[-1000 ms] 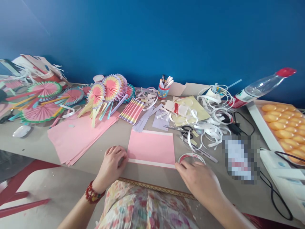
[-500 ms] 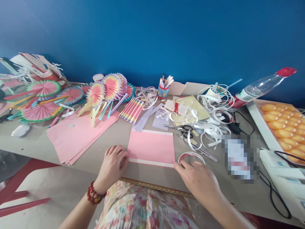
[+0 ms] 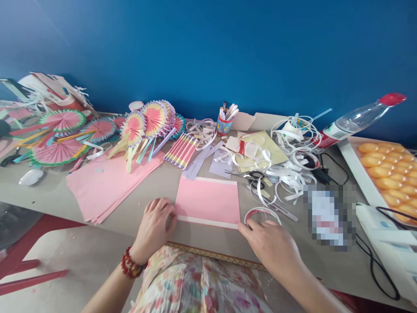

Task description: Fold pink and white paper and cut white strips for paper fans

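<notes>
A pink sheet of paper (image 3: 207, 200) lies flat on the table before me, with a white strip along its near edge and another along its far edge. My left hand (image 3: 159, 219) has its fingers curled together at the sheet's near left corner. At the near right corner, my right hand (image 3: 272, 241) presses the edge between bent fingers and thumb. Just behind the right hand sits a roll of white tape (image 3: 276, 216), partly covered by the fingers. The undersides of both hands are hidden.
Left are stacked pink sheets (image 3: 97, 187) and pleated paper fans (image 3: 153, 121). A folded striped paper (image 3: 181, 151) and a pen cup (image 3: 224, 126) stand behind. Right are scissors (image 3: 256, 176), tangled white strips (image 3: 288, 178), a tilted bottle (image 3: 356, 119) and a cable (image 3: 371, 261).
The view has shifted very slightly, so things appear a little further right. Both hands stay at the pink sheet's near corners.
</notes>
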### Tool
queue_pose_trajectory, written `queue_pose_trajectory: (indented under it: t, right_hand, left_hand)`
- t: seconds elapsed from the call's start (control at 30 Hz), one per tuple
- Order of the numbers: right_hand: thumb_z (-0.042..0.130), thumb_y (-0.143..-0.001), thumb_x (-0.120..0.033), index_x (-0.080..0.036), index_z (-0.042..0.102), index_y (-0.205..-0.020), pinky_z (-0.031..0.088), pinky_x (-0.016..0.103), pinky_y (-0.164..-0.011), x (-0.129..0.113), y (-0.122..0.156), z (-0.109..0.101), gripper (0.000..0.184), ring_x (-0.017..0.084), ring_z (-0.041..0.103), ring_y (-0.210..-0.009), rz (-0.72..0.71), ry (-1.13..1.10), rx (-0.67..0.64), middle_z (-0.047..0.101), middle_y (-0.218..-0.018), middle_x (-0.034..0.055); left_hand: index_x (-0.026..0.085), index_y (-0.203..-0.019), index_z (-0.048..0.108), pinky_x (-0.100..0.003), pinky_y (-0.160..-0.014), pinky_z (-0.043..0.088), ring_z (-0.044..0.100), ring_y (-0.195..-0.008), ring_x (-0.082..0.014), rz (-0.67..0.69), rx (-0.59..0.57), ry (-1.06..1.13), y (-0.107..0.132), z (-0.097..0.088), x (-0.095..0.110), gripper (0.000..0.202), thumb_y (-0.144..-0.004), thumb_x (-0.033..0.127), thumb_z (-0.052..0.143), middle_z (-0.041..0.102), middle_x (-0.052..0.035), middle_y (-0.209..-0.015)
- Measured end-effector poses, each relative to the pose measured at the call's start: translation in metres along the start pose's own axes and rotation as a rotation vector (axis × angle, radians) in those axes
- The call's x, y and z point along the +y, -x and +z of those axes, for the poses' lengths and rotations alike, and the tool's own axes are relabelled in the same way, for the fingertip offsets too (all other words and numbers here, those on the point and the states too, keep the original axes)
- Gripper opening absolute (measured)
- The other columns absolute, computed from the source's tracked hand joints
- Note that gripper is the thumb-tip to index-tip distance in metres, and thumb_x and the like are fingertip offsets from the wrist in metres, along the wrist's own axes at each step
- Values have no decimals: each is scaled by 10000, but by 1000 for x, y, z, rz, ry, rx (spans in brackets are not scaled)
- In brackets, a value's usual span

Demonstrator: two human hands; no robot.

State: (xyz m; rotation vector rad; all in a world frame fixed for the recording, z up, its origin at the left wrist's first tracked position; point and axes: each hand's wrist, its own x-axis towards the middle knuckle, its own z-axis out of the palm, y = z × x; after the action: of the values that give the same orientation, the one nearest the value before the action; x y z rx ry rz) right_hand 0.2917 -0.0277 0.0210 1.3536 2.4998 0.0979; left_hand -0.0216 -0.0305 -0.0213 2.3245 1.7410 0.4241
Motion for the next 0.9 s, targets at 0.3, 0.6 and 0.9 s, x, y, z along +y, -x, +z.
queue_pose_trajectory:
  t: [0.3, 0.6, 0.9]
  right_hand:
    - [563, -762, 46, -252, 637, -908, 251, 307, -543, -1, 0, -4, 340, 140, 608, -601, 5, 4, -3, 675, -764, -29]
    - [567, -769, 40, -257, 647, -930, 269, 301, -550, -1, -2, -5, 347, 138, 607, -607, 10, -1, -12, 678, -772, -26]
    - [573, -781, 26, -237, 636, -899, 289, 296, -556, -2, -3, -7, 295, 135, 613, -604, 17, -1, -37, 682, -778, -13]
  left_hand:
    - [210, -912, 457, -392, -824, 420, 528, -925, -250, -27, 89, -13, 8, 4, -6, 57, -888, 189, 505, 561, -77, -984]
    - [206, -939, 481, -391, -843, 421, 531, -947, -248, -33, 83, 33, 10, 4, -9, 69, -882, 173, 501, 569, -77, -1008]
    - [210, -1070, 541, -454, -915, 401, 522, -1003, -270, 67, 45, 2, 0, 1, 3, 210, -877, 147, 488, 575, -94, -1085]
